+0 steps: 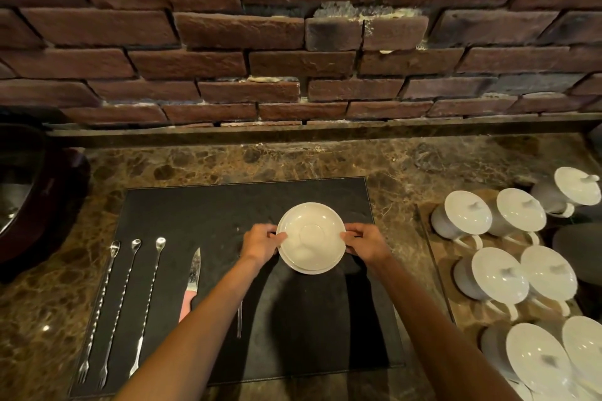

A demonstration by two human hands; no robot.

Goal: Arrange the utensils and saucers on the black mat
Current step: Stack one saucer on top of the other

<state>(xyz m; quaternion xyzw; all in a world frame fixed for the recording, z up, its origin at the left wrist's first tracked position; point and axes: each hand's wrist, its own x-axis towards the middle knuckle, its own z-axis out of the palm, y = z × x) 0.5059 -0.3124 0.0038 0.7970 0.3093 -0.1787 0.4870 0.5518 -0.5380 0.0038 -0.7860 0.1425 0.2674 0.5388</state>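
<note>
I found both hands engaged on a small stack of white saucers [311,238], which sat over the right half of the black mat [202,212]. My left hand [262,242] was clamped on the stack's left rim, thumb on top and fingers curled under; my right hand [366,244] gripped the right rim likewise. I could not tell whether the stack rested on the mat or was held just above it. At least two saucers were visible, their rims slightly offset.

On the mat's left half lay three long twisted bar spoons [122,312], fork ends toward me, in a parallel row, with a pink-handled knife [192,280] just beside them. A further thin utensil [239,319] was partly hidden by my left forearm; I could not identify it.

My assessment: the step in hand was to seat or separate the saucers. It should be done with level, equal pressure at both rims, so the upper saucer does not slide. Any lowering should be slow, since ceramic chips on contact. The saucers belong clear of the utensil row and well inside the mat's right edge, away from the lidded white cups [498,273] on the marble surface [407,166].
</note>
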